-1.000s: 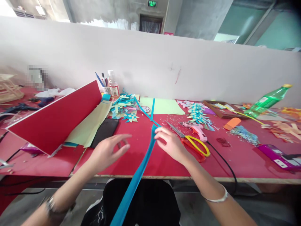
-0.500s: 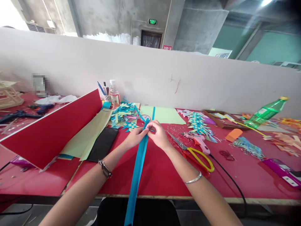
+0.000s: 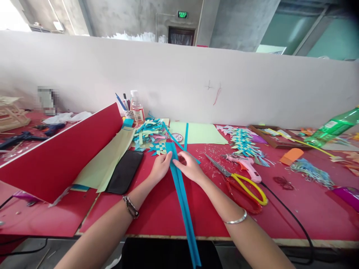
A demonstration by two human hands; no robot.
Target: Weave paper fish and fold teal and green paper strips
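Blue paper strip (image 3: 181,190) extends over the red table (image 3: 157,220) past its near edge — left hand (image 3: 162,167) and right hand (image 3: 191,168) pinch opposite sides near its far end, seemingly steadying it.

Beyond the right hand (image 3: 190,166), a white partition (image 3: 174,78) is standing along a red surface (image 3: 157,218). Farther off, a green exit sign (image 3: 182,14) is glowing above a dark doorway (image 3: 181,36) in a concrete wall (image 3: 126,18); grey floor (image 3: 62,243) is showing below the hand.
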